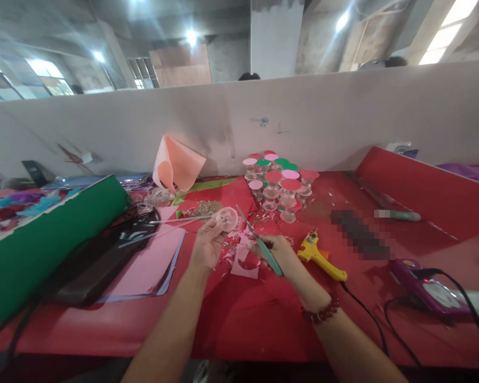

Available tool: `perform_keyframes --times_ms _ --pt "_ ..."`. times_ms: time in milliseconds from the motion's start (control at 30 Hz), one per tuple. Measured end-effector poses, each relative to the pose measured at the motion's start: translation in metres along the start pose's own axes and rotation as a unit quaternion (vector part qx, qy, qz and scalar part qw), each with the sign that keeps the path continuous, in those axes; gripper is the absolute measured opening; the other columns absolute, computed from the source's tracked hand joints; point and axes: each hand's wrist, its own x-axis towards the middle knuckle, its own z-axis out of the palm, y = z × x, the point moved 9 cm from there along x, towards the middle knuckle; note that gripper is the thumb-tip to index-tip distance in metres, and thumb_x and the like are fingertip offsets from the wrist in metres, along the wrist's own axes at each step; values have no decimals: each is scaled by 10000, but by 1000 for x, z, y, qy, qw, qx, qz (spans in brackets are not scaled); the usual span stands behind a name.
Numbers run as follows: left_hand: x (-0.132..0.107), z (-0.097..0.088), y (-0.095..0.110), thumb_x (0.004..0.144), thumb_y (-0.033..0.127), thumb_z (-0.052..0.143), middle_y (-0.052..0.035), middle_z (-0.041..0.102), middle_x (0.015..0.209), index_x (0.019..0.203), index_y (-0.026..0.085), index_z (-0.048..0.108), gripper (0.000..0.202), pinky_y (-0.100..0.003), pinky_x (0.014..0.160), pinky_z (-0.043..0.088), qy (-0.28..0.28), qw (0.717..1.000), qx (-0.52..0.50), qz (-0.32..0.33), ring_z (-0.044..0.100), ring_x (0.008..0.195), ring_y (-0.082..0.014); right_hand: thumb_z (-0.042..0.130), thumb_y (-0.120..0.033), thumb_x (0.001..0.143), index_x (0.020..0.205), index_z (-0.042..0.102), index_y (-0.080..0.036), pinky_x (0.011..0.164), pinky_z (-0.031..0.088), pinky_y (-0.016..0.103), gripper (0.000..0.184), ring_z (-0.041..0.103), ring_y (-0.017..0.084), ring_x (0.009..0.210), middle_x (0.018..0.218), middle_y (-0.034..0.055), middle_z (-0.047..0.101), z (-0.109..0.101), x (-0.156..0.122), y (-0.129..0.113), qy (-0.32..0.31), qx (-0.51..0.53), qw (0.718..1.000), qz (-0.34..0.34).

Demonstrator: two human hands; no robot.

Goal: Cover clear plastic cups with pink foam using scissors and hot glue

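My left hand (208, 242) pinches a small clear plastic cup (226, 219), its round face turned towards my right hand. My right hand (274, 250) is closed around a green-handled tool with a thin pointed blade (268, 256); whether it is a knife or scissors I cannot tell. The blade points up and away, close to the cup but apart from it. Beneath my hands lies a pink paper square (245, 268) with a round cutout, among paper scraps (228, 250). Beyond them stand several clear cups topped with red, pink and green discs (290, 184).
A yellow glue gun (319, 255) lies right of my right hand, its cord trailing forward. Further right is a purple power strip (427, 287). Pink sheets (147, 266) and a dark case (99, 266) lie left. Green (59, 239) and red boards (419, 191) flank the red table.
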Motion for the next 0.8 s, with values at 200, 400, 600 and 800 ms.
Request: perform_keyframes --times_ms 200,400,600,800 --pt "-1 -1 -1 674 134 746 -76 745 866 896 134 706 226 -238 665 557 8 1000 -24 -7 683 739 -154 663 -459 734 782 683 -154 525 345 215 310 422 99 546 592 -42 492 -17 -2 -16 76 -67 991 -86" --pt "0 -6 -2 729 113 679 -58 736 810 948 137 705 221 -237 632 564 39 998 -45 -28 665 673 -137 649 -382 740 1041 712 -224 613 384 231 345 541 146 645 774 9 652 -19 -15 -32 162 -304 931 -119" --pt "-1 -8 -4 760 87 643 -66 734 806 894 134 706 155 -237 623 565 61 996 -51 -36 668 686 -143 617 -337 790 1169 687 -258 649 407 252 393 618 171 698 921 54 711 -19 -16 -29 190 -365 902 -132" --pt "1 -12 -6 744 109 686 -64 730 796 893 127 700 151 -247 629 568 54 997 -42 -39 662 650 -139 615 -314 825 1141 696 -275 659 411 235 329 642 167 726 938 42 733 -17 -14 -24 167 -355 909 -138"
